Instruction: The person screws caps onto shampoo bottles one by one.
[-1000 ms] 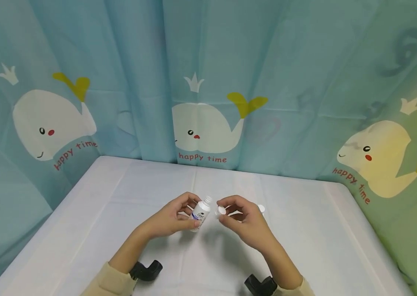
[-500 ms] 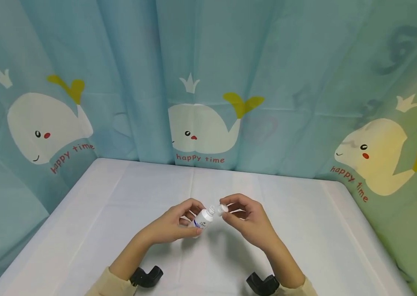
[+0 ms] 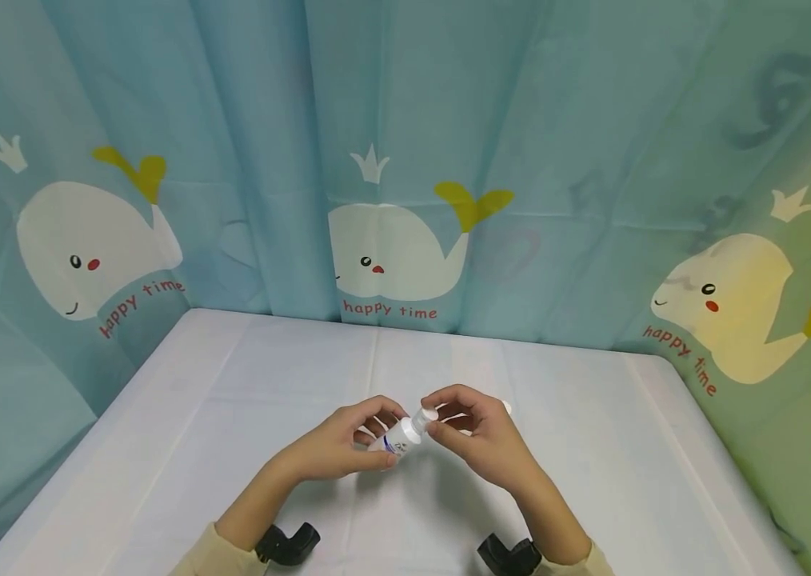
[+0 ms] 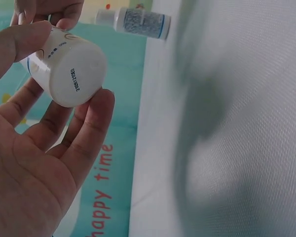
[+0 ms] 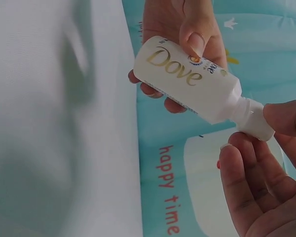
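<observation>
A small white Dove bottle point(image 5: 185, 81) is tilted above the table, its neck pointing toward my right hand. My left hand point(image 3: 341, 448) grips it around the body, thumb on one side and fingers on the other; the printed base shows in the left wrist view. At the bottle's neck, my right hand point(image 3: 483, 436) pinches a white cap point(image 5: 256, 122) between thumb and fingers. The cap sits over the mouth, with part of the neck showing below it. Whether the threads are engaged cannot be seen.
A second small bottle point(image 4: 140, 23) with a white cap stands on the white-covered table point(image 3: 269, 360); in the head view it is mostly hidden behind my right hand. A blue whale-print curtain point(image 3: 405, 120) borders the table's far side. Both wrists carry black mounts point(image 3: 290, 544).
The cap and the bottle mouth were apart; they have come together and the cap is now on the neck. The bottle tips further toward my right hand.
</observation>
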Motion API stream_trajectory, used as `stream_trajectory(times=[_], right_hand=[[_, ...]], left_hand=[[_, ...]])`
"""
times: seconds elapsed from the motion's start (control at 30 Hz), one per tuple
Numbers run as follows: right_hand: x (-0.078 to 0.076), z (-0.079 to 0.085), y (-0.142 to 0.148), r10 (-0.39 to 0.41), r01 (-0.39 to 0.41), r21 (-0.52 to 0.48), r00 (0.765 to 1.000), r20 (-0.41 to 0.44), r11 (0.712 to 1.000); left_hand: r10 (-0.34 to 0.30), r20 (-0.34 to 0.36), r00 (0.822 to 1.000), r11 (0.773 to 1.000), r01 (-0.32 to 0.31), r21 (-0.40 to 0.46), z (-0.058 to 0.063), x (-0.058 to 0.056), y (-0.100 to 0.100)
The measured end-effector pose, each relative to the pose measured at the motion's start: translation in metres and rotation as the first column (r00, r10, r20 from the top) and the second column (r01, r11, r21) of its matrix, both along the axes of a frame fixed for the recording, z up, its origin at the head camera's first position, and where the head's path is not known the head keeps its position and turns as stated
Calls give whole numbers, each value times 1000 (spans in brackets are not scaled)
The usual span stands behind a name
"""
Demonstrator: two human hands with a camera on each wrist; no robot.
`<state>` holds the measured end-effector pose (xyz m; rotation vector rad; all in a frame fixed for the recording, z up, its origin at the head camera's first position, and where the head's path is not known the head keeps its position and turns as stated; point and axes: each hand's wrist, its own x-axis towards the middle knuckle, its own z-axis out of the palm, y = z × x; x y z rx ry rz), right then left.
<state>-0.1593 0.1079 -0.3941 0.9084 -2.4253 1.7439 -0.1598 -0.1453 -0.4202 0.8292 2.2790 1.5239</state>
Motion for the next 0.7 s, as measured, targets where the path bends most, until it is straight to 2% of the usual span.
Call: stream_trajectory(times=[0.3,0.53,0.7], right_hand=[[0,-3,-1,16,-17,-16,1000,-18,1000],[-1,-2,-3,-8,7,-12,1000,-22,1000],[-1,-2,-3,14,-15,-10,999,-33,1000]], left_hand=[[9,-17,1000,1000,-9,-14,0,0,-1],[23,7,1000,999,-22,-23,1,0,0],[28,8,1000,999,-28,-17,2,0,-1]])
